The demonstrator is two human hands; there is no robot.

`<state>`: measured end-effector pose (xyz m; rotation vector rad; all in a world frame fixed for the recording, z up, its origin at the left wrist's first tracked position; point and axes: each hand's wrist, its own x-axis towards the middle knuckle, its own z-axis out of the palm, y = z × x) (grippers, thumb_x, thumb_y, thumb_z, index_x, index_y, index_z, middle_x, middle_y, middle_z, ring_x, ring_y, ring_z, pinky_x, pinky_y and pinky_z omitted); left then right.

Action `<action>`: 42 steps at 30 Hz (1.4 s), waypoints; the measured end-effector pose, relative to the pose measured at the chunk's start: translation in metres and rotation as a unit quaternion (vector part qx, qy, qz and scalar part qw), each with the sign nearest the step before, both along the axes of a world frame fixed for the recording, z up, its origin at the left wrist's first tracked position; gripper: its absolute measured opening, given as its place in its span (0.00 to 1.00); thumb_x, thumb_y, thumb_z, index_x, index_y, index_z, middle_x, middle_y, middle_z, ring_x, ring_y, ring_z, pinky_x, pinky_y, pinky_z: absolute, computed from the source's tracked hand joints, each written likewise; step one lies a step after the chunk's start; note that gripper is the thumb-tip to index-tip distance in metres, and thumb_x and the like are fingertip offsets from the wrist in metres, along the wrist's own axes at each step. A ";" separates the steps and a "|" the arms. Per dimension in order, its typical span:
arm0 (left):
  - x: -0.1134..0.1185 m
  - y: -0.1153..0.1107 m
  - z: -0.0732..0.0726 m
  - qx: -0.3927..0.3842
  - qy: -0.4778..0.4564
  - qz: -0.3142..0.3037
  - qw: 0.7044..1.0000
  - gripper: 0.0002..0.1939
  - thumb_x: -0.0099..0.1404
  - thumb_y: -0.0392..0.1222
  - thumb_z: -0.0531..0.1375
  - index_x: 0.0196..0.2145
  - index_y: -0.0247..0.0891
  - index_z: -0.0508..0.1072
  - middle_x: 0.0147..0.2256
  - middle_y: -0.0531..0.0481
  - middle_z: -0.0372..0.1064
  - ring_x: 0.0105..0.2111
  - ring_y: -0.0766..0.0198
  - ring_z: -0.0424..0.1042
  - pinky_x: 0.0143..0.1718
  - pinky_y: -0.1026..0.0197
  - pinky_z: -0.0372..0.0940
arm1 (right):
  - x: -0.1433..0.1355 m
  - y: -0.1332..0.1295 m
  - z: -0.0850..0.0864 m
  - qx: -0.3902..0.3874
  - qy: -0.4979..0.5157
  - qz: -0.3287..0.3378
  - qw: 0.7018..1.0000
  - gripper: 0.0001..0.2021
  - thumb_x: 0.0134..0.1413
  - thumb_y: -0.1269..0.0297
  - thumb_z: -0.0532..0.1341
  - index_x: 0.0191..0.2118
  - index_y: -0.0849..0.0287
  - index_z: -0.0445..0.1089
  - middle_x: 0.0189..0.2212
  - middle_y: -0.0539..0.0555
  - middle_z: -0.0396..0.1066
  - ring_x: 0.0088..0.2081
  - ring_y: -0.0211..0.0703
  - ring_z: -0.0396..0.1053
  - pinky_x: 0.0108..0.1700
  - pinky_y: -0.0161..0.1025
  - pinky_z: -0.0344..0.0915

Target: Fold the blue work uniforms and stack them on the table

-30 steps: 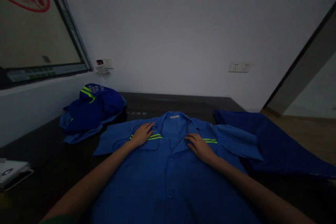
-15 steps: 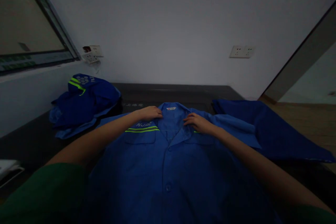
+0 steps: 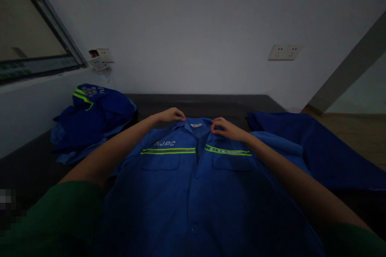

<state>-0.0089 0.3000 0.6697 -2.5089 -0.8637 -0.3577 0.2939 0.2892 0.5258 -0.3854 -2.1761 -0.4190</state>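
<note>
A blue work shirt (image 3: 169, 180) lies front side up before me, its collar away from me. Yellow-green stripes cross the chest, and the letters NJPC stand above the left stripe. My left hand (image 3: 172, 115) pinches the collar's left side between thumb and fingers. On the other side of the neck, my right hand (image 3: 222, 127) is closed on the collar's right edge. Between the hands a white label shows inside the neck. The right sleeve in view stretches out past my right forearm.
Crumpled blue clothing (image 3: 99, 116) is heaped at the left on the dark table (image 3: 187, 106). Folded dark blue cloth (image 3: 313, 148) lies at the right. Behind the table rises a wall with sockets (image 3: 283, 52), and a window (image 3: 33, 20) is at the upper left.
Both hands have moved up along the collar to its top edges. The lapels, folded open before, now lie flatter, and the chest stripes show more fully.
</note>
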 end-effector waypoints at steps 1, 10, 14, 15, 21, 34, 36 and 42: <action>0.003 0.005 -0.002 0.024 -0.026 0.006 0.999 0.09 0.63 0.41 0.58 0.35 0.37 0.77 0.34 0.49 0.76 0.34 0.63 0.73 0.36 0.65 0.62 | -0.005 0.001 0.003 -0.002 0.003 -0.001 1.000 0.05 0.60 0.65 0.58 0.37 0.58 0.70 0.40 0.56 0.69 0.49 0.46 0.62 0.55 0.46 0.59; 0.018 0.019 -0.067 0.149 0.034 -0.015 0.988 0.12 0.66 0.47 0.58 0.45 0.43 0.73 0.47 0.48 0.71 0.51 0.56 0.65 0.59 0.49 0.47 | -0.045 0.023 -0.011 0.020 0.018 -0.094 0.995 0.02 0.58 0.71 0.60 0.35 0.60 0.70 0.35 0.54 0.71 0.39 0.43 0.66 0.46 0.43 0.61; 0.017 0.008 -0.079 0.114 0.148 -0.054 0.981 0.14 0.64 0.49 0.61 0.46 0.44 0.72 0.47 0.50 0.71 0.50 0.59 0.67 0.60 0.51 0.45 | -0.052 0.025 -0.013 0.030 0.033 -0.106 0.993 0.02 0.58 0.71 0.60 0.36 0.61 0.70 0.35 0.55 0.71 0.39 0.44 0.66 0.46 0.43 0.61; 0.017 0.008 -0.080 0.113 0.152 -0.056 0.980 0.12 0.64 0.48 0.61 0.43 0.43 0.73 0.44 0.50 0.72 0.48 0.59 0.68 0.60 0.52 0.46 | -0.053 0.025 -0.012 0.033 0.034 -0.107 0.993 0.02 0.58 0.71 0.60 0.36 0.61 0.70 0.35 0.54 0.71 0.40 0.44 0.66 0.47 0.43 0.60; 0.029 0.020 -0.081 0.097 0.125 -0.087 0.984 0.07 0.66 0.42 0.58 0.34 0.38 0.73 0.35 0.51 0.74 0.37 0.64 0.71 0.43 0.64 0.59 | -0.057 0.022 -0.010 0.049 0.036 -0.120 0.991 0.02 0.57 0.70 0.60 0.35 0.60 0.70 0.34 0.54 0.71 0.41 0.44 0.64 0.46 0.42 0.60; 0.036 0.026 -0.104 0.224 0.014 -0.010 0.974 0.09 0.65 0.36 0.55 0.42 0.35 0.72 0.45 0.41 0.69 0.50 0.53 0.65 0.59 0.45 0.50 | -0.092 0.026 -0.023 0.079 0.025 -0.258 0.963 0.09 0.57 0.69 0.58 0.42 0.64 0.71 0.41 0.61 0.71 0.48 0.52 0.65 0.61 0.55 0.48; 0.032 0.010 -0.111 0.252 -0.034 -0.002 0.967 0.12 0.65 0.34 0.55 0.46 0.36 0.70 0.48 0.42 0.67 0.51 0.55 0.64 0.59 0.47 0.53 | -0.092 0.025 -0.028 0.096 0.033 -0.260 0.960 0.10 0.57 0.69 0.59 0.44 0.64 0.71 0.43 0.63 0.70 0.50 0.53 0.64 0.61 0.56 0.47; 0.008 -0.034 -0.155 0.200 -0.049 0.022 0.978 0.14 0.66 0.37 0.54 0.48 0.40 0.70 0.48 0.44 0.70 0.50 0.56 0.67 0.53 0.54 0.62 | -0.085 0.020 -0.022 0.077 -0.004 -0.128 0.989 0.09 0.56 0.66 0.63 0.43 0.58 0.74 0.43 0.58 0.70 0.48 0.49 0.63 0.54 0.50 0.58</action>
